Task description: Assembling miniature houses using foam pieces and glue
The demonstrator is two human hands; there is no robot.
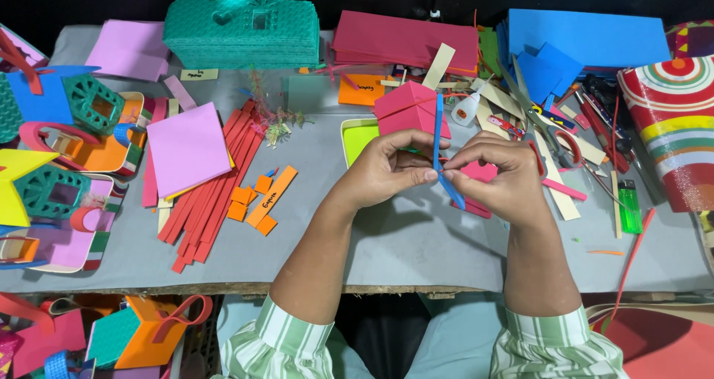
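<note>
Both hands' fingers [430, 175] pinching blue strip [438, 130]

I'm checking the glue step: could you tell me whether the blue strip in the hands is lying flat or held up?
Held up. The blue strip stands nearly vertical, pinched between the left hand and right hand above the grey table.

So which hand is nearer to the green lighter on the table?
Right. The right hand pinches the blue strip just left of the green lighter; the left hand sits farther left, beyond the strip.
</note>
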